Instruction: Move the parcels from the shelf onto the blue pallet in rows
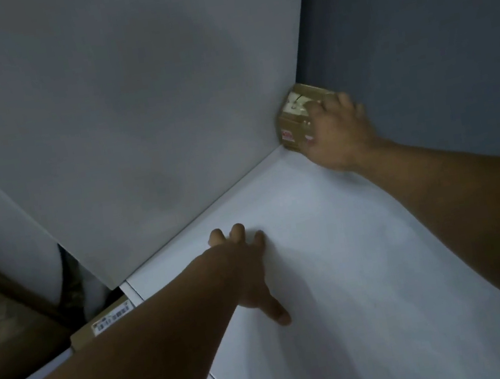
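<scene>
- A white side panel (131,109) stands upright and meets the white shelf board (366,252) along a straight seam.
- Behind, to the right, a grey-blue wall (413,32) rises plain and matte.
- The light is dim and cool; soft shadows lie on the board.

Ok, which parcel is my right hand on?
The small brown parcel in the far corner of the shelf, touched by the right hand. The barcode-labelled parcel sits lower left, below the shelf edge, away from that hand.
</scene>
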